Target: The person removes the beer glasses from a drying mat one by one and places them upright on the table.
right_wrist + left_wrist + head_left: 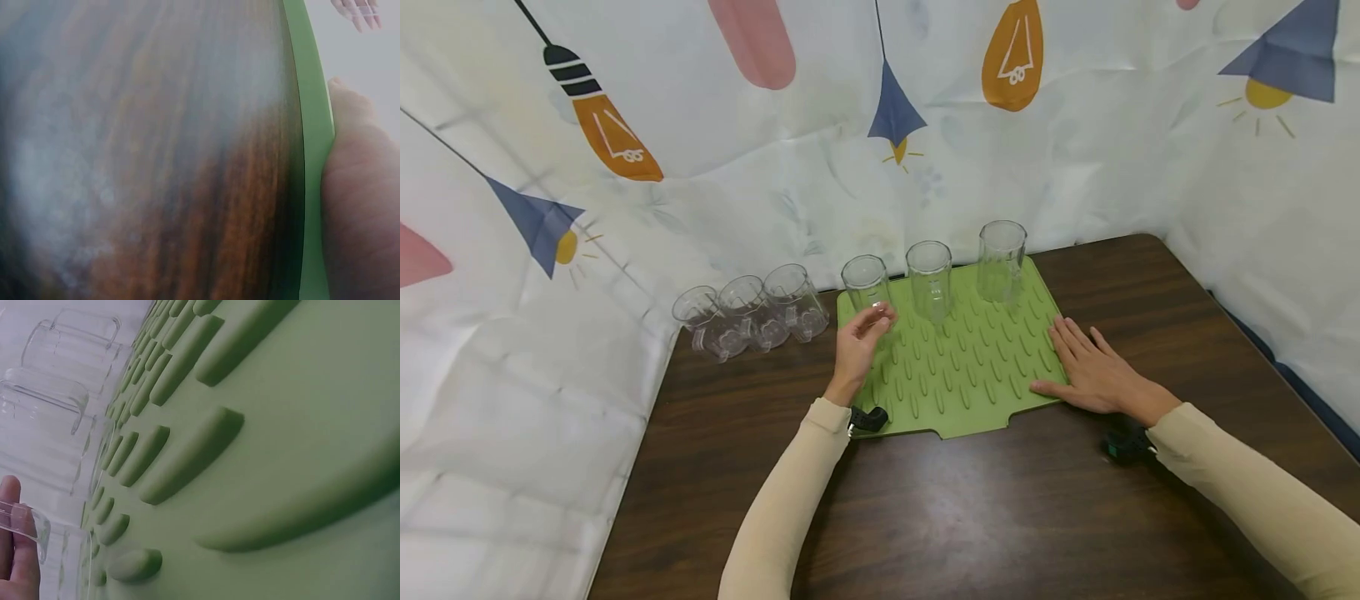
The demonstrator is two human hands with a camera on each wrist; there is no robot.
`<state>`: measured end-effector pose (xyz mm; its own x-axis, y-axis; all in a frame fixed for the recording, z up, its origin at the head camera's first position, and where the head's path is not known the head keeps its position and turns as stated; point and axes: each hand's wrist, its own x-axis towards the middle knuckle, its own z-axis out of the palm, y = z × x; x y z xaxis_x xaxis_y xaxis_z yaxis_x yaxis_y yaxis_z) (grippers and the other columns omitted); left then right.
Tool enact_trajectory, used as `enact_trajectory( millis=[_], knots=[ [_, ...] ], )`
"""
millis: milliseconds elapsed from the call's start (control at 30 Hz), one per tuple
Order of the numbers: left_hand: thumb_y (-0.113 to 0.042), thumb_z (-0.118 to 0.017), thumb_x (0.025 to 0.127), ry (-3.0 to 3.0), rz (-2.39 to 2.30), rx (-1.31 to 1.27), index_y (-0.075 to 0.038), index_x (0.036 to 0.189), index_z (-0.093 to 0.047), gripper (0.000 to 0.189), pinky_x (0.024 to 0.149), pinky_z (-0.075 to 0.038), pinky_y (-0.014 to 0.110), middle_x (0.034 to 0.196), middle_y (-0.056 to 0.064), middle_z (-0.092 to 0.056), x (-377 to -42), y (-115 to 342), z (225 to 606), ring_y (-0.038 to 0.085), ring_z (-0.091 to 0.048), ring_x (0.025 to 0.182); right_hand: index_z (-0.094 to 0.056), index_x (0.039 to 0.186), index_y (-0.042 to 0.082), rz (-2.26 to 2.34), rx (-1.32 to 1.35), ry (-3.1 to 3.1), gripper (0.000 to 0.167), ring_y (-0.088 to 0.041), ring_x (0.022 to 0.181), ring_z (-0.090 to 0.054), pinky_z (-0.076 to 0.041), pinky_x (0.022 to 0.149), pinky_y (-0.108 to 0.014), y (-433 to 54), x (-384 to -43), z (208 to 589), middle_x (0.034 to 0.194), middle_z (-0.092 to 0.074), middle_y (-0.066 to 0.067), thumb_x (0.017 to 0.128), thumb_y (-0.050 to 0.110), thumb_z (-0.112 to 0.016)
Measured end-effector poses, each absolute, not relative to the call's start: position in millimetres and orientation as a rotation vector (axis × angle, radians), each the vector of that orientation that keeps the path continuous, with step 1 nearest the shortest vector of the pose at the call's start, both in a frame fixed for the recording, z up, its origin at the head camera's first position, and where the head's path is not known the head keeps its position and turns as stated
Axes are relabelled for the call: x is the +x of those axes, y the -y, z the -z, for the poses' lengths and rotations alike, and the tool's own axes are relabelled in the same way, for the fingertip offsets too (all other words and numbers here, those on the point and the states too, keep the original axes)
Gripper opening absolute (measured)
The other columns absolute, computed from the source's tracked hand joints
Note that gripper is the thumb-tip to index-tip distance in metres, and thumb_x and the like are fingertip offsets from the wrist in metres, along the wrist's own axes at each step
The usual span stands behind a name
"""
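Observation:
My left hand pinches the handle of a clear glass mug at the back left corner of the green ridged mat. In the left wrist view, the fingers overlap that handle, close over the mat. Two more glass mugs, one in the middle and one at the right, stand along the mat's back edge. My right hand lies flat with fingers spread at the mat's right edge, its thumb along the green rim.
Three further glass mugs, the left, the middle and the right, stand close together on the dark wooden table left of the mat. A patterned white cloth hangs behind the table.

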<state>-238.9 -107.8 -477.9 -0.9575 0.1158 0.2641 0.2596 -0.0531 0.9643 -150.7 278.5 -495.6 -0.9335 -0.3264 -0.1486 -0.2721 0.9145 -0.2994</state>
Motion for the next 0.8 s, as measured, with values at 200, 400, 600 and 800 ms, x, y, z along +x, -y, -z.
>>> enact_trajectory(
  millis=[200,400,600,800],
  knots=[
    [0.003,-0.059,0.102,2.121,2.151,-0.437,0.009,0.135,-0.061,0.034,0.096,-0.058,0.019,0.128,0.036,-0.065,-237.3,109.1,476.7,-0.002,-0.072,0.101,-0.007,0.165,0.0,0.422,-0.458,-2.879,0.108,-0.044,0.163,-0.002,-0.001,0.128,-0.07,-278.6,-151.4,496.3,0.175,0.002,-0.022,0.097,0.072,-0.051],
    [0.004,-0.058,0.102,2.144,2.121,-0.404,0.006,0.131,-0.064,0.03,0.1,-0.059,0.024,0.126,0.035,-0.067,-236.7,108.9,476.1,-0.003,-0.072,0.1,-0.008,0.165,-0.001,0.416,-0.463,-2.879,0.107,-0.045,0.162,-0.002,0.0,0.127,-0.071,-277.9,-149.4,494.3,0.175,0.002,-0.023,0.098,0.071,-0.05],
    [0.002,-0.058,0.102,2.141,2.071,-0.397,0.005,0.126,-0.067,0.026,0.098,-0.061,0.03,0.122,0.032,-0.07,-236.9,109.8,475.4,0.0,-0.073,0.096,-0.008,0.165,-0.001,0.411,-0.46,-2.875,0.107,-0.046,0.162,-0.002,0.001,0.127,-0.071,-277.6,-149.2,494.9,0.174,0.002,-0.023,0.098,0.071,-0.05],
    [0.001,-0.058,0.102,2.1,2.074,-0.355,0.006,0.124,-0.067,0.024,0.096,-0.062,0.029,0.121,0.032,-0.071,-237.5,111.2,472.8,0.003,-0.075,0.095,-0.008,0.165,-0.001,0.4,-0.457,-2.875,0.108,-0.046,0.162,-0.002,0.001,0.127,-0.071,-278.3,-149.0,495.2,0.174,0.002,-0.023,0.098,0.072,-0.05]
  ],
)
